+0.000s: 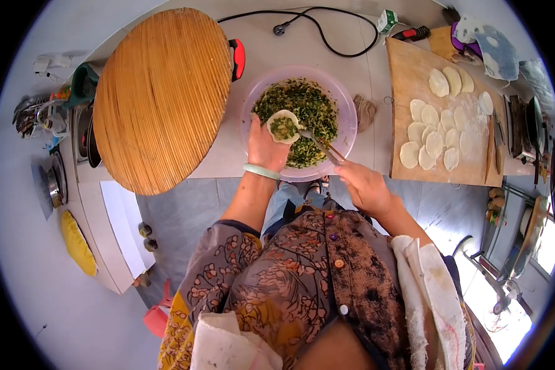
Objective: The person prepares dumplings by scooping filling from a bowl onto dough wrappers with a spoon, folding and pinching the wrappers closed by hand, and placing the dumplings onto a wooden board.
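My left hand (267, 147), with a pale green bangle at the wrist, holds a round dumpling wrapper (277, 135) above the bowl's near side. A small heap of chopped green filling (283, 127) lies on the wrapper. In my closed right hand (365, 187) is a metal spoon (322, 145), its tip at the wrapper's right edge; thin brown sticks, perhaps chopsticks, show beside its handle. Below both hands stands a translucent pinkish bowl (349, 126), holding more of the green and yellow filling (308, 102).
Left of the bowl is a large round slatted wooden lid (160, 98), near a red-and-black handle (238, 60). To the right, a floured wooden board (407, 80) carries several flat wrappers (433, 144), folded dumplings (451, 80) and a rolling pin (489, 148). A black power cord (327, 46) lies behind the bowl.
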### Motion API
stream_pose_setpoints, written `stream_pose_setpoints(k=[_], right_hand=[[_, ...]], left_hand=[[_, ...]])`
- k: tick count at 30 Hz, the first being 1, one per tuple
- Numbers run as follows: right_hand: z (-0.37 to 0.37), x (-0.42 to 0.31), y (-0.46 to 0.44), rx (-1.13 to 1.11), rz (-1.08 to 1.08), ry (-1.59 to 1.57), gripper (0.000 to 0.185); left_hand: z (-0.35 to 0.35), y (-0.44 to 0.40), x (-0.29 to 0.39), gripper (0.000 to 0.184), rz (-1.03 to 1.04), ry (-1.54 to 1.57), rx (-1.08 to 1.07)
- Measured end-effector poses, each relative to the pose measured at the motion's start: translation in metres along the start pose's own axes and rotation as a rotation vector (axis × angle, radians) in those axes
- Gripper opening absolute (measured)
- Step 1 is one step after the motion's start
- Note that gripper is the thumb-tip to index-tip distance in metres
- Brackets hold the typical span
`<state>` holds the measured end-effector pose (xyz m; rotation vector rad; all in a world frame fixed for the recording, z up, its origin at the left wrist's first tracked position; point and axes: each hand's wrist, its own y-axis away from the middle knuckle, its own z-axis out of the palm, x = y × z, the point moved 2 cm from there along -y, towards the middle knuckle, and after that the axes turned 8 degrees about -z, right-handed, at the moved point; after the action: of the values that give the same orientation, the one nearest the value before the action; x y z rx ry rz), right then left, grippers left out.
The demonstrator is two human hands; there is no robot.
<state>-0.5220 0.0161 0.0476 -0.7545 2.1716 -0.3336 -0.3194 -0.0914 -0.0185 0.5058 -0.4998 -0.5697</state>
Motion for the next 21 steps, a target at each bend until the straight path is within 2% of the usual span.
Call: stream_pose_setpoints(k=[6, 21], right_hand=[[-0.010, -0.011, 0.004, -0.047, 0.000, -0.011, 0.031], [-0.004, -0.001, -0.013, 0.042, 0.029, -0.009, 0.028]], left_hand=[[0.001, -0.003, 0.004, 0.065, 0.021, 0.017, 0.083], [0.003, -0.004, 0.002, 0.063, -0.002, -0.014, -0.047]])
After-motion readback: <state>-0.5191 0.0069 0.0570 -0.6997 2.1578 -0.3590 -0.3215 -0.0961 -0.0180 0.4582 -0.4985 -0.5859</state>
